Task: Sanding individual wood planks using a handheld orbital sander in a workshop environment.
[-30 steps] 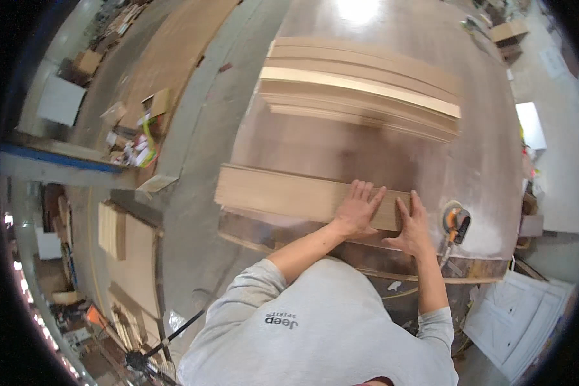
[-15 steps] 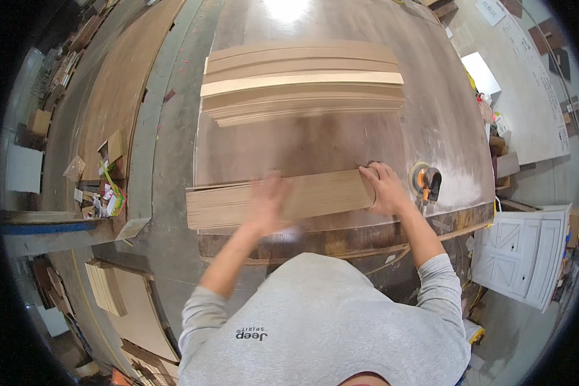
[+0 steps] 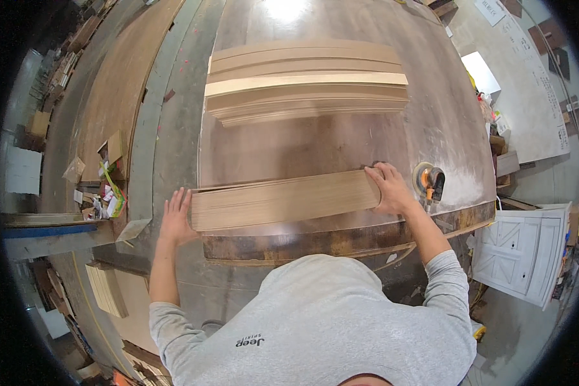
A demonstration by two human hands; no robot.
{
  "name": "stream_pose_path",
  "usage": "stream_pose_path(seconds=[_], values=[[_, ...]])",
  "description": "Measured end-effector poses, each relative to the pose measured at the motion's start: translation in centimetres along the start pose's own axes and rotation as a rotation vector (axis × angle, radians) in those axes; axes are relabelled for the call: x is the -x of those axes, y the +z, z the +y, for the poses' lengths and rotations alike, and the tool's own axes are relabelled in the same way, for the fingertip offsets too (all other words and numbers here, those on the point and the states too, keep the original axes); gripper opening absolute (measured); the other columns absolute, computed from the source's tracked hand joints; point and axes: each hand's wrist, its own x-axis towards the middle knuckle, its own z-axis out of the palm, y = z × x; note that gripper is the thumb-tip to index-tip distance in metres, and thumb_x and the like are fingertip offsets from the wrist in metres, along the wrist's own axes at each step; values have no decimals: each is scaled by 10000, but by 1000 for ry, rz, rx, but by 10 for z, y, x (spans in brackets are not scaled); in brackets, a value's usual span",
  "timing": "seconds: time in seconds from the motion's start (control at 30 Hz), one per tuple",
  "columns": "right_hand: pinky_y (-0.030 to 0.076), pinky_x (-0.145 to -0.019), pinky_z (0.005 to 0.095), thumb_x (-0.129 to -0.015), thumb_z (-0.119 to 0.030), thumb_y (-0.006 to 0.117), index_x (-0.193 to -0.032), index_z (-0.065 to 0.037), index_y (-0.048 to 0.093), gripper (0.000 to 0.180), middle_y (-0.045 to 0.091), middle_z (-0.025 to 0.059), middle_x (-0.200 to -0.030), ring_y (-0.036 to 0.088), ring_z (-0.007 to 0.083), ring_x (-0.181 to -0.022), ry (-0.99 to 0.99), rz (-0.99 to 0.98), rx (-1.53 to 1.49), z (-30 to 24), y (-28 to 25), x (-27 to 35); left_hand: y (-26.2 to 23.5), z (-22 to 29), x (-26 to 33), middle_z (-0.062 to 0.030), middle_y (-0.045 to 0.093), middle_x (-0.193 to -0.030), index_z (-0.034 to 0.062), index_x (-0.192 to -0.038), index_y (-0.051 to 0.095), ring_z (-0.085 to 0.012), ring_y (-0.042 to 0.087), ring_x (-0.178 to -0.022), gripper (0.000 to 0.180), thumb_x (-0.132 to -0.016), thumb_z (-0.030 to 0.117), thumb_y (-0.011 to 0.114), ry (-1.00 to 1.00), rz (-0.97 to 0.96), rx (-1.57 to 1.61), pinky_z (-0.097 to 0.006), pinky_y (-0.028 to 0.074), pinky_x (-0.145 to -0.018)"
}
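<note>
Head view: left hand [image 3: 177, 220] open at board stack [image 3: 286, 201]; right hand [image 3: 392, 190] gripping its right end.

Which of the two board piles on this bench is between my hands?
The nearer pile: your left hand is at its left end, your right hand at its right. The farther pile, with the pale strip, has neither hand on it.

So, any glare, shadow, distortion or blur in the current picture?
In the head view, glare whitens the far end of the table, whose near edge bows; a soft shadow lies beyond the near strips; corners go black; left hand and right hand look fairly sharp.
</note>
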Motion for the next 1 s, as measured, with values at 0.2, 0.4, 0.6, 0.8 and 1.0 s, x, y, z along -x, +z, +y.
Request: stream_pose_path(seconds=[0.2,0.4,0.6,0.8,1.0], values=[[365,-1186,547,-538,-358,921,-1534,-126,444,1128,448,202,-1456,400,452,-1408,14,-31,-20,-1,-9,-5,-9,-11,-6,-159,139,-1744,150,-1685,121,-363,128,-1614,1426,-567,412,966,54,50,16,-568,157,-1302],[362,-1194,556,-588,-424,931,-1570,-185,415,1135,414,202,-1517,361,452,-1449,68,-72,32,-5,-10,-4,5,-15,-13,-202,137,-1735,157,-1685,120,-390,110,-1613,1441,-556,460,963,234,-3,-50,-588,136,-1299],[355,-1195,554,-580,-461,930,-1556,-177,427,1134,413,204,-1520,352,455,-1459,50,-95,50,-2,-10,0,3,-7,-5,-221,134,-1729,131,-1651,230,-418,119,-1605,1384,-540,476,980,285,83,34,-585,146,-1298],[327,-1210,563,-586,-484,918,-1567,-174,414,1146,401,205,-1546,346,462,-1470,59,-100,22,1,-16,-1,-22,13,-9,-214,314,-1649,68,-1598,320,-422,318,-1522,1291,-544,400,987,191,-16,156,-541,227,-1289],[372,-1179,564,-530,-393,924,-1589,-156,372,1217,406,215,-1519,398,469,-1417,-45,-86,-3,17,-24,-2,-12,7,-12,-208,378,-1596,67,-1581,325,-438,450,-1416,1243,-555,338,971,150,59,215,-507,393,-1197]])
